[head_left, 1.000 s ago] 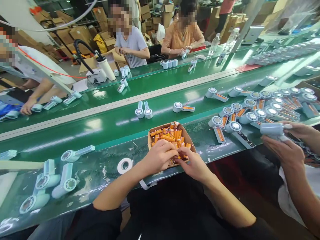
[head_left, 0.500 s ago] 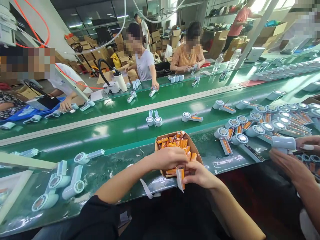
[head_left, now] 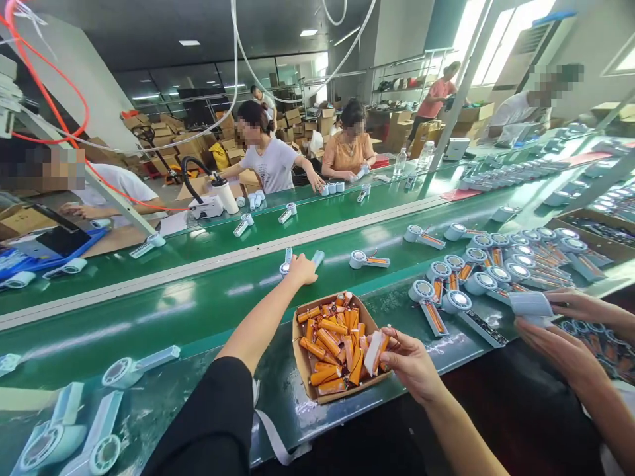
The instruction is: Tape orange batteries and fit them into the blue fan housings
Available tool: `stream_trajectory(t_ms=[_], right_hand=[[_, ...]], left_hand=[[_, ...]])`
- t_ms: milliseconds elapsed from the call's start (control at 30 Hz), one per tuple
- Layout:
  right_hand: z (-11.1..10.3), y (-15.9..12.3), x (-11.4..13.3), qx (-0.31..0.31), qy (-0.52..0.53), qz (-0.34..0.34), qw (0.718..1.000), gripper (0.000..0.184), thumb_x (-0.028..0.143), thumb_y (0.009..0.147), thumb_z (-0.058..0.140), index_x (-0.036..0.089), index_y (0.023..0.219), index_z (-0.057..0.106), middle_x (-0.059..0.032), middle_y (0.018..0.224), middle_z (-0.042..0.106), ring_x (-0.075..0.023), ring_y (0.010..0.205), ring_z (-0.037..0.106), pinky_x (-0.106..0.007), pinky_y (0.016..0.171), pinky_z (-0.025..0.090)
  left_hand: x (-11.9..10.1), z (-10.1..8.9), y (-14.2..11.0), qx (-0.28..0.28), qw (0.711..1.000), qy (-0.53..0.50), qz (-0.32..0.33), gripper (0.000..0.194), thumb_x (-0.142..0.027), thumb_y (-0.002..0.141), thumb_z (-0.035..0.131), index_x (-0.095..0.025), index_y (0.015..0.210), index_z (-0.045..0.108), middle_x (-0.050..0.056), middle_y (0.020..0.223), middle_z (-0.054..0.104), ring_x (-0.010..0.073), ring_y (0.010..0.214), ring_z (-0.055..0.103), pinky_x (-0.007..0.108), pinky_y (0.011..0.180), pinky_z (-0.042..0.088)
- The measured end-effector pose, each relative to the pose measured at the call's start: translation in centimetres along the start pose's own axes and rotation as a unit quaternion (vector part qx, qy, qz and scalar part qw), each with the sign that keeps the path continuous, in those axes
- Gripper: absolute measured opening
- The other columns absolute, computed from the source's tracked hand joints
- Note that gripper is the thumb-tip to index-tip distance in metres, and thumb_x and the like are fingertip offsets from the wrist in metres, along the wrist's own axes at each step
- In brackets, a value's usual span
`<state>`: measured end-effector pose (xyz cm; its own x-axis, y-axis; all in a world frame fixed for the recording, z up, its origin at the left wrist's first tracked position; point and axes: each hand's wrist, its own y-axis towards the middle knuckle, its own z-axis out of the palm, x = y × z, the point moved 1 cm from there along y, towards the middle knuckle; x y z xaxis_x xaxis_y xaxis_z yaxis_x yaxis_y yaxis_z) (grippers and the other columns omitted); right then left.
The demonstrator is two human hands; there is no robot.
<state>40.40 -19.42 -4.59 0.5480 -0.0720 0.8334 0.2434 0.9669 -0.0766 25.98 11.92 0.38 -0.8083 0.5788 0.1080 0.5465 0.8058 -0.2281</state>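
My left hand (head_left: 301, 270) reaches out over the green belt, fingers closed around the head of a light-blue handheld fan (head_left: 319, 258), whose handle pokes out to the right. Just left of those fingers is a second fan (head_left: 286, 262), partly covered by the hand. My right hand (head_left: 415, 365) pinches an orange battery with a white strip (head_left: 376, 352) along its side, at the right edge of a cardboard box (head_left: 303, 382). Inside the box lie several orange batteries (head_left: 330, 340) with thin wires.
Fans with batteries in their handles crowd the right of the bench (head_left: 496, 274). More fans (head_left: 104, 449) lie at the left. A co-worker's hands (head_left: 560, 330) hold a fan at the right. People sit across the conveyor belt (head_left: 198, 291). A white strap (head_left: 272, 436) hangs at the near edge.
My left hand has left the box and stretched forward onto a fan on the belt. My right hand keeps the battery, now beside the box's right edge. The view has tilted up.
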Motion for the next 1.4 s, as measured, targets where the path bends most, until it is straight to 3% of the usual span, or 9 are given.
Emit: stream_trajectory(t_ms=[133, 300, 500, 600, 700, 900, 1100, 1300, 1400], right_hand=[[0.1, 3.1, 1.9, -0.001, -0.050, -0.036, 0.998, 0.052, 0.035, 0.061, 0.102, 0.027, 0.107, 0.082, -0.0067, 0.099, 0.085, -0.0272, 0.091, 0.080, -0.045, 0.088, 0.064], [1.7, 12.9, 3.1, 0.015, -0.164, -0.128, 0.978, 0.059, 0.044, 0.073, 0.092, 0.024, 0.124, 0.071, -0.0074, 0.107, 0.083, -0.0275, 0.104, 0.078, -0.046, 0.095, 0.062], [2.1, 22.6, 1.6, 0.113, -0.437, -0.167, 0.877, 0.036, 0.035, 0.089, 0.065, 0.020, 0.121, 0.067, -0.0057, 0.093, 0.081, -0.0213, 0.089, 0.078, -0.038, 0.088, 0.063], [1.4, 23.5, 0.6, 0.145, -0.492, -0.157, 0.844, 0.031, 0.029, 0.090, 0.060, 0.019, 0.118, 0.069, -0.0007, 0.079, 0.078, -0.0183, 0.076, 0.076, -0.034, 0.084, 0.062], [0.8, 23.0, 0.4, 0.166, -0.563, -0.148, 0.796, 0.032, 0.026, 0.094, 0.057, 0.019, 0.123, 0.069, -0.0012, 0.083, 0.080, -0.0178, 0.081, 0.076, -0.031, 0.085, 0.061], [1.9, 22.9, 1.6, 0.204, -0.716, -0.128, 0.655, 0.041, 0.021, 0.099, 0.057, 0.024, 0.138, 0.069, -0.0092, 0.109, 0.083, -0.0251, 0.096, 0.079, -0.033, 0.089, 0.058], [4.2, 22.2, 2.3, 0.226, -0.813, -0.099, 0.527, 0.042, 0.020, 0.100, 0.055, 0.027, 0.140, 0.067, -0.0140, 0.114, 0.082, -0.0314, 0.104, 0.078, -0.037, 0.087, 0.058], [4.0, 21.3, 1.1, 0.243, -0.847, -0.114, 0.460, 0.041, 0.020, 0.103, 0.048, 0.027, 0.136, 0.070, -0.0126, 0.098, 0.083, -0.0320, 0.091, 0.082, -0.035, 0.074, 0.059], [2.8, 23.7, -0.8, 0.249, -0.840, -0.107, 0.469, 0.036, 0.027, 0.101, 0.053, 0.026, 0.128, 0.076, -0.0141, 0.101, 0.083, -0.0356, 0.097, 0.081, -0.038, 0.076, 0.060]], left_hand=[[-0.8, 0.8, 0.9, 0.072, 0.992, 0.026, 0.101, 0.035, -0.042, 0.099, 0.070, -0.017, 0.123, 0.069, 0.011, 0.128, 0.069, 0.0264, 0.119, 0.066, 0.051, 0.105, 0.055], [-1.1, 1.4, 1.5, 0.099, 0.985, 0.023, 0.136, 0.032, -0.040, 0.101, 0.067, -0.018, 0.124, 0.068, 0.010, 0.126, 0.069, 0.0234, 0.112, 0.068, 0.046, 0.097, 0.060], [-1.7, 1.9, 1.6, 0.082, 0.988, -0.008, 0.133, 0.032, -0.039, 0.101, 0.068, -0.018, 0.125, 0.068, 0.011, 0.131, 0.068, 0.0248, 0.117, 0.067, 0.048, 0.101, 0.058], [-1.7, 1.7, 1.8, 0.078, 0.987, -0.044, 0.130, 0.031, -0.040, 0.101, 0.067, -0.019, 0.124, 0.068, 0.010, 0.129, 0.068, 0.0239, 0.115, 0.067, 0.047, 0.100, 0.059], [-1.6, 1.4, 2.0, 0.069, 0.987, -0.086, 0.120, 0.032, -0.040, 0.102, 0.067, -0.019, 0.125, 0.068, 0.010, 0.129, 0.068, 0.0235, 0.113, 0.068, 0.046, 0.098, 0.060], [-2.3, 1.8, 2.1, 0.020, 0.987, -0.150, 0.053, 0.037, -0.041, 0.102, 0.066, -0.018, 0.131, 0.065, 0.011, 0.132, 0.066, 0.0243, 0.114, 0.067, 0.047, 0.098, 0.060], [-3.4, 1.4, 2.2, 0.013, 0.980, -0.196, 0.030, 0.036, -0.041, 0.102, 0.066, -0.018, 0.130, 0.065, 0.011, 0.132, 0.066, 0.0244, 0.115, 0.067, 0.047, 0.099, 0.060], [-4.4, 0.4, 1.0, 0.006, 0.970, -0.243, 0.009, 0.026, -0.038, 0.102, 0.067, -0.018, 0.118, 0.070, 0.009, 0.124, 0.071, 0.0219, 0.111, 0.069, 0.044, 0.098, 0.059], [-4.2, 0.9, 1.7, -0.016, 0.965, -0.262, -0.013, 0.009, -0.030, 0.097, 0.071, -0.022, 0.098, 0.073, 0.007, 0.110, 0.076, 0.0218, 0.104, 0.072, 0.036, 0.091, 0.059]])
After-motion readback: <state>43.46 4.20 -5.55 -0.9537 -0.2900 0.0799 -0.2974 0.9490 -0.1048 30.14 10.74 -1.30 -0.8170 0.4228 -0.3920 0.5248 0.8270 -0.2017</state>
